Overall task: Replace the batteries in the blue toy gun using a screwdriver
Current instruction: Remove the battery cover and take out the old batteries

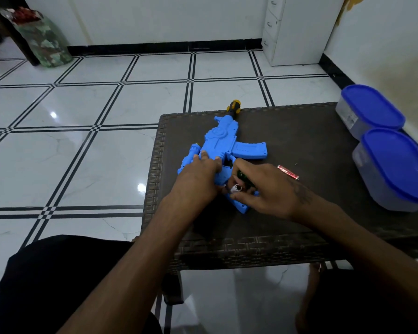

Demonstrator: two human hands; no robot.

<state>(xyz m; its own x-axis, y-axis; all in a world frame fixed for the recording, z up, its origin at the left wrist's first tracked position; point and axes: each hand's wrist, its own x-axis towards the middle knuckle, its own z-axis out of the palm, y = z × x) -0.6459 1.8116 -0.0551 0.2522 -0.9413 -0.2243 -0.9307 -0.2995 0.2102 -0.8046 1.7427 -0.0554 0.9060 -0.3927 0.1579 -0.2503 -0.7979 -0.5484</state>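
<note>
Head view: a blue toy gun (223, 150) is seen lying flat on a dark woven desk (299, 141), its yellow-tipped muzzle toward twelve o'clock at the far edge and its grip toward six o'clock. The left hand (198, 175) is laid over the rear of the gun, fingers (204, 155) fairly straight and pressing it down. The right hand (263, 189) is curled round a dark green battery (241, 175) at the grip, where a white-ended cell (235, 188) is also seen; whether that cell is seated or loose cannot be told. A red-handled tool (287, 172), probably the screwdriver, lies just beyond the right hand at two o'clock. No compartment cover is visible.

Judged risks: a battery could be put in the wrong way round, since the polarity marks are hidden by the hands; a cell could slip and roll off the desk's left edge, which lies close at nine o'clock of the gun.

Two blue-lidded containers (381, 145) stand at three o'clock along the right edge, well apart from the gun. Open desk is left between them and the magazine, and toward six o'clock near the front edge.
</note>
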